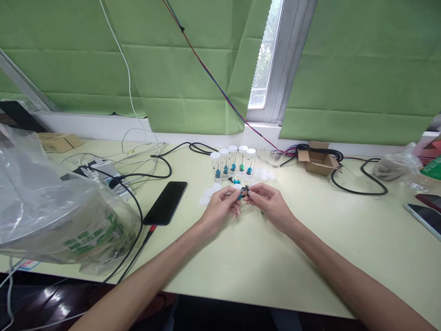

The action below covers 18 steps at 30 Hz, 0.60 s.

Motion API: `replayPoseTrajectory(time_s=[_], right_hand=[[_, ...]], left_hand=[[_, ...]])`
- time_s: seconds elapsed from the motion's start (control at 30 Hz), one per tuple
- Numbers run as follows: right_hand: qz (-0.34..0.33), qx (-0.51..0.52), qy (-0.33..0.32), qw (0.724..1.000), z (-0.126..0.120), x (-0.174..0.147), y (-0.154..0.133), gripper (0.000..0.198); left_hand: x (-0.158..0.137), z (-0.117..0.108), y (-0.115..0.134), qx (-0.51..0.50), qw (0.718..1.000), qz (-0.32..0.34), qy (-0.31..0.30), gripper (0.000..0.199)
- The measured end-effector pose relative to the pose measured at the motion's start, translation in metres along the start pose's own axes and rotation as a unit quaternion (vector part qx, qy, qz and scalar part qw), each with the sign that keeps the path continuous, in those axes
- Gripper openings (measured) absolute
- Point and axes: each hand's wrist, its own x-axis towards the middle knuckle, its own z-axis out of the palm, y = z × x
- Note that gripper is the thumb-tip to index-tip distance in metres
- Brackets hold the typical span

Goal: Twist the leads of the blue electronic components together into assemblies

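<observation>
Your left hand [221, 204] comes in from the lower left, forearm slanting up across the table [237, 271], thumb and fingers pinching a small blue piece [240, 196] at their tips. Just right of it, between your two sets of fingertips, lies a small dark piece [246, 190] (too small to tell its long axis); it sits nearer your right fingers. Beyond stand the capped vials [233, 158]. Your right hand [270, 202] mirrors the left, thumb and forefinger closed on the dark piece, forearm slanting in from the lower right.
</observation>
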Motion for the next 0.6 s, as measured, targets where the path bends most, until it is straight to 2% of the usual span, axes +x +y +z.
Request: replayPoseTrajectory(time_s=[0.6], right_hand=[[-0.025,-0.045,-0.017,0.999,-0.0019,-0.0010,-0.0005,0.025]], left_hand=[[-0.0009,0.0007,0.0007,0.005,1.000,-0.011,-0.028,0.029]])
